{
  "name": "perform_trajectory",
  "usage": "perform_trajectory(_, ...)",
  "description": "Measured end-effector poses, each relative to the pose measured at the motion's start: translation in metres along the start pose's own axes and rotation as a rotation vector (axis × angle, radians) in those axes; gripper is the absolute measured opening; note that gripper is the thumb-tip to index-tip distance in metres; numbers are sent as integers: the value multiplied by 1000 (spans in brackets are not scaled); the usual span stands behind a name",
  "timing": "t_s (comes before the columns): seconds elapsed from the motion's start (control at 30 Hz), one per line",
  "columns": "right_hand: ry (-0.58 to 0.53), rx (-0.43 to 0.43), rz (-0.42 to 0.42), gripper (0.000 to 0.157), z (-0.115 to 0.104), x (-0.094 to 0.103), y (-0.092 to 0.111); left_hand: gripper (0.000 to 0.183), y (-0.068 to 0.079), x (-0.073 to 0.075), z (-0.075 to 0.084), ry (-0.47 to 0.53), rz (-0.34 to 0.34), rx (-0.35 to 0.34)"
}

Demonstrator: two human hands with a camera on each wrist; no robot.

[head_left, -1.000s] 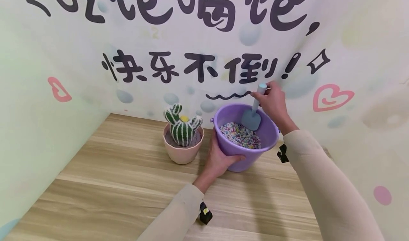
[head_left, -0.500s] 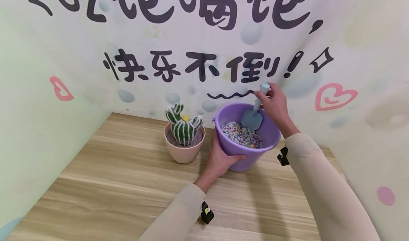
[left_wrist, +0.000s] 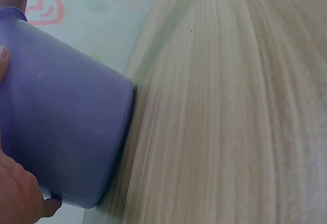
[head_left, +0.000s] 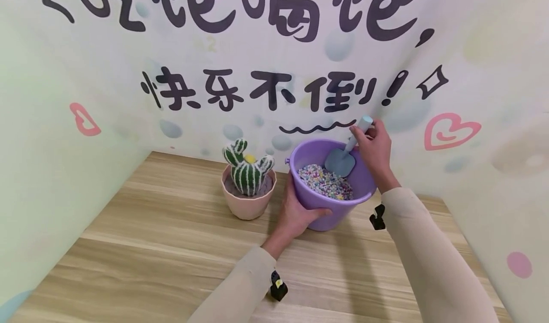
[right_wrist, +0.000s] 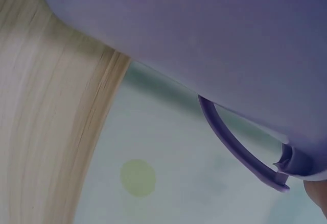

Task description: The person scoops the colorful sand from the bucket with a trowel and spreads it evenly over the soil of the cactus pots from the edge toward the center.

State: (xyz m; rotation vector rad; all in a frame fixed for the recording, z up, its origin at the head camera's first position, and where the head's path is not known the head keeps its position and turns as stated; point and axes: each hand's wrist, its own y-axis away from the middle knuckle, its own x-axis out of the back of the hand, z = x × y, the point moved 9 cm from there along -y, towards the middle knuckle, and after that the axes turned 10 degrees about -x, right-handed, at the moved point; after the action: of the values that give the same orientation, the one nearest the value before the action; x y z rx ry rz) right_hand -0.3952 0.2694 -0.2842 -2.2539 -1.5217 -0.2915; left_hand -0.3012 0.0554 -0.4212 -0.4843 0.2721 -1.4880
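Observation:
A purple bucket (head_left: 340, 209) stands on the wooden table near the back wall, partly filled with small multicoloured beads (head_left: 323, 182). My left hand (head_left: 296, 216) grips its left side, thumb across the front and the other fingers hidden behind. With my right hand (head_left: 375, 149) I pinch the upright handle of a small blue-grey shovel (head_left: 340, 163); its blade rests over the beads against the inside of the far wall. The left wrist view shows the bucket's side wall (left_wrist: 66, 112) close up. In the right wrist view the bucket's purple handle (right_wrist: 235, 142) hangs down behind it.
Left of the bucket, a toy cactus (head_left: 246, 175) sits in a pink pot (head_left: 246, 206), close to my left hand. The wooden table (head_left: 171, 247) meets a printed cloth wall (head_left: 240, 118) at the back, with similar walls on both sides.
My right hand has moved slightly right and down, tilting the shovel's handle further right. The blade has shifted only a little. My left hand stays on the bucket.

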Motion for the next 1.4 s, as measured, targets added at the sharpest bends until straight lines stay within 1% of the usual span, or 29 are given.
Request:
perform_trajectory(0.37,-25,-35,-1,47,3,0,2,139,0,1,1,-9,-4,7)
perform_trajectory(0.53,8,-19,-45,45,3,-3,5,139,0,0,1,-9,-8,9)
perform_trajectory(0.67,78,8,-81,46,3,-8,8,140,-1,-1,0,-13,-14,6)
perform_trajectory(0.77,128,15,-120,48,2,-12,9,140,-2,-1,0,-9,-19,-2)
perform_trajectory(0.83,142,6,-153,50,3,-15,9,140,-2,-1,0,-6,-19,-6)
perform_trajectory(1.03,156,-13,-283,51,6,-28,12,141,-2,-1,2,-1,-14,-22)
perform_trajectory(1.2,152,-6,-324,46,8,-32,15,140,-1,-2,1,-8,-19,-9)
perform_trajectory(1.3,143,3,-369,43,6,-38,18,140,-1,-2,0,-17,-21,3)
perform_trajectory(1.4,130,-2,-406,42,4,-42,21,141,-1,-1,0,-13,-16,-1)
